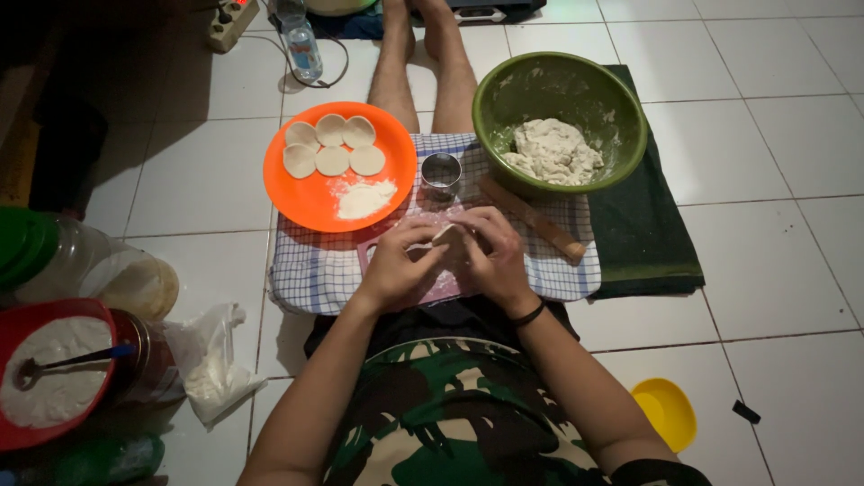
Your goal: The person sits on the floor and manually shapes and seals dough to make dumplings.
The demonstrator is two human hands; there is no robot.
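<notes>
My left hand and my right hand meet over a pink board on a checked cloth, both pinching a small piece of pale dough. Just beyond my hands stands a small round metal cutter. A wooden rolling pin lies on the cloth by my right hand. An orange plate to the left holds several flat dough rounds and a heap of flour. A green bowl at the right holds a lump of dough.
A dark green cloth lies under the bowl. A red bowl of flour with a spoon, jars, and a plastic bag of flour stand at the left. A yellow lid lies at the right. A water bottle stands at the back.
</notes>
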